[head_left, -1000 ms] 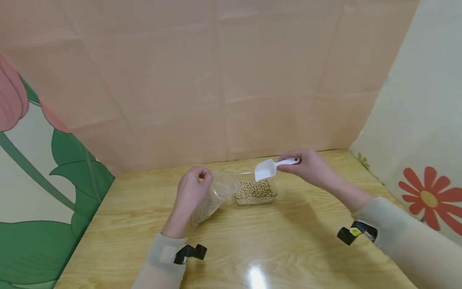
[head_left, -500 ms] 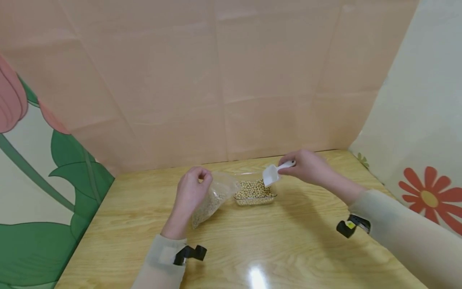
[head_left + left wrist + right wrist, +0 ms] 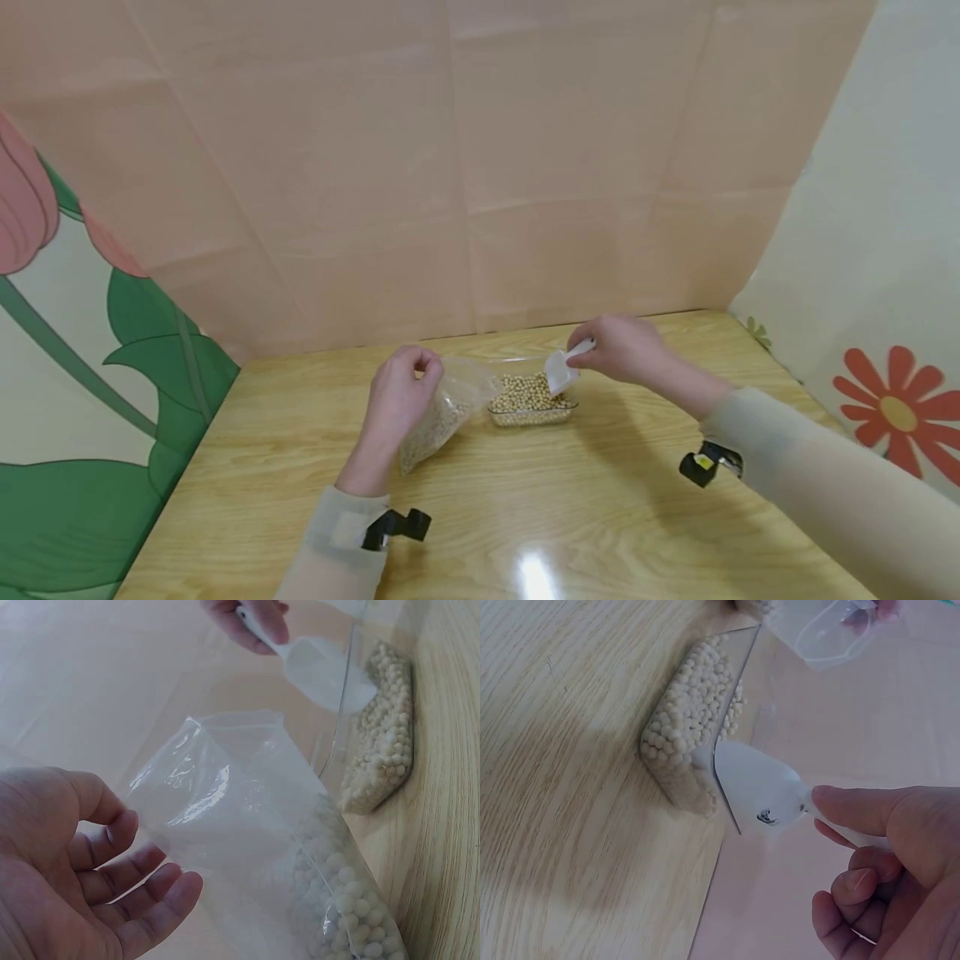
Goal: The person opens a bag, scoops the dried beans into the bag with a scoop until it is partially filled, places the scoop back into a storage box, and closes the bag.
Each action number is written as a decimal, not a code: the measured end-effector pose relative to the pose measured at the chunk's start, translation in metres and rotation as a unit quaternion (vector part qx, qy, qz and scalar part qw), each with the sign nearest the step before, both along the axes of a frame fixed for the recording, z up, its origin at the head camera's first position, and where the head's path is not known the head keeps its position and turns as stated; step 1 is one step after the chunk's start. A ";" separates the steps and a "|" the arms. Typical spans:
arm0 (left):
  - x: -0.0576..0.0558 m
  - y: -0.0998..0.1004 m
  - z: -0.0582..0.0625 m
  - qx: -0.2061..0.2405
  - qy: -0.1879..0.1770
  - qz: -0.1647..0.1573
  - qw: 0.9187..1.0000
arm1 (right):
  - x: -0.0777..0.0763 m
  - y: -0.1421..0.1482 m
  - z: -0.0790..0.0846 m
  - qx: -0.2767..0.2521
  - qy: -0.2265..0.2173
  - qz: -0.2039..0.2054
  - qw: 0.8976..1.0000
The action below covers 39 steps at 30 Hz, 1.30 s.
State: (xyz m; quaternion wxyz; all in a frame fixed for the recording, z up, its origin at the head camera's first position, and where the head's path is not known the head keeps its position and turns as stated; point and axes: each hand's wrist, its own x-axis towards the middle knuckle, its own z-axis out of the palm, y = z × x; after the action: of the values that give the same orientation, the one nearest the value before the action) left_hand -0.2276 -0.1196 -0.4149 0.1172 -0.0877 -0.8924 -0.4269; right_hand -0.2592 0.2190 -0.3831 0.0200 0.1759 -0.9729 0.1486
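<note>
My left hand (image 3: 397,396) pinches the top edge of a clear plastic bag (image 3: 247,787), which leans on the table with pale beans in its lower part. Beside the bag's mouth stands a clear rectangular container (image 3: 531,412) full of yellowish soybeans (image 3: 521,390). My right hand (image 3: 622,350) grips a white scoop (image 3: 560,372) by its handle, thumb on top in the right wrist view. The scoop tilts down over the container's right end, its front edge inside the rim (image 3: 739,679) at the beans. How deep it sits is hard to tell.
The wood-grain table (image 3: 480,500) carries the bag and container near its back edge. Behind it hangs a pinkish sheet (image 3: 450,167). Painted flower walls stand at the left (image 3: 67,358) and right (image 3: 885,250). Black straps with small cameras sit on both wrists.
My right hand has moved slightly left and down, tipping the scoop from nearly level above the container to pointing down into its right end. The left hand and bag have stayed put.
</note>
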 end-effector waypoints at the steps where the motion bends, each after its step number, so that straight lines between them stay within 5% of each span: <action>1: 0.000 0.000 0.000 -0.001 0.000 0.000 1.000 | 0.000 -0.002 -0.001 0.004 -0.002 -0.003 1.000; 8: 0.001 0.000 0.000 -0.004 0.006 -0.001 1.000 | -0.002 -0.005 -0.011 -0.004 -0.004 -0.010 1.000; 16: 0.002 0.000 0.001 -0.003 -0.001 -0.001 1.000 | -0.006 0.005 -0.032 -0.090 -0.058 -0.030 0.994; 23: 0.003 -0.001 0.000 -0.003 0.001 -0.002 1.000 | -0.006 0.011 -0.062 -0.200 -0.110 -0.060 0.972; 31: 0.003 -0.001 -0.001 -0.001 -0.002 -0.001 1.000 | -0.001 0.005 -0.086 -0.314 -0.149 -0.103 0.932; 39: 0.003 0.000 -0.001 0.000 -0.004 -0.002 1.000 | 0.000 -0.006 -0.101 -0.329 -0.139 -0.104 0.928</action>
State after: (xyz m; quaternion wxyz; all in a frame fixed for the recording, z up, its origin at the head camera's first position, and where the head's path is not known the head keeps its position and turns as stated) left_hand -0.2246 -0.1201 -0.4163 0.1125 -0.0873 -0.8927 -0.4275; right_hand -0.2591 0.2127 -0.4837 -0.0432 0.0354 -0.8754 0.4801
